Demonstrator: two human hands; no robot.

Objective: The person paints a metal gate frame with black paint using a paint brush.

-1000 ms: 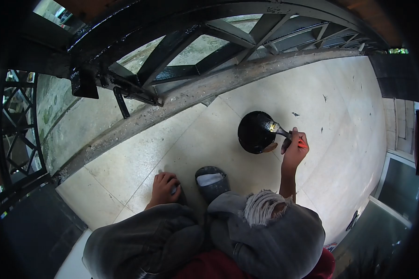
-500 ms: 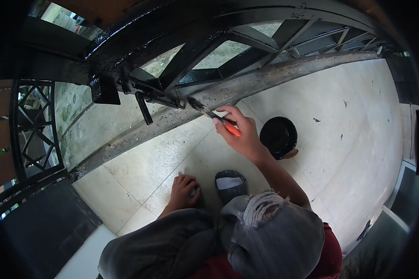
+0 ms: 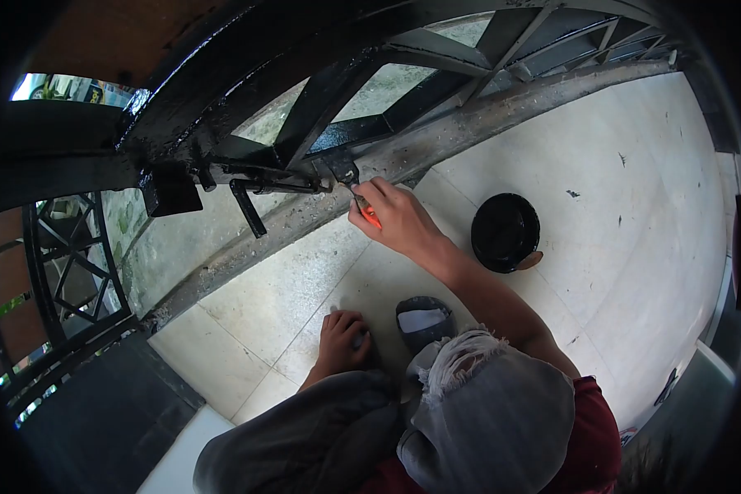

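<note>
My right hand [image 3: 393,216] is closed round the orange handle of a paintbrush [image 3: 343,171]. The dark bristle end lies against the lower edge of the black metal gate [image 3: 337,136], just right of the gate's bolt [image 3: 263,188]. My left hand [image 3: 342,339] rests low by my left foot, its fingers curled over something dark that I cannot make out. A round black container [image 3: 505,233], dark inside, stands on the tiles right of my right hand.
A rough concrete strip [image 3: 247,255] runs under the gate. Pale floor tiles [image 3: 601,206] spread to the right. My sandalled foot [image 3: 425,319] is below my right forearm. A black lattice panel [image 3: 74,263] stands at the left.
My right hand has moved left and slightly up with the brush, whose bristles are now at the gate's lower edge. The camera view has shifted a little.
</note>
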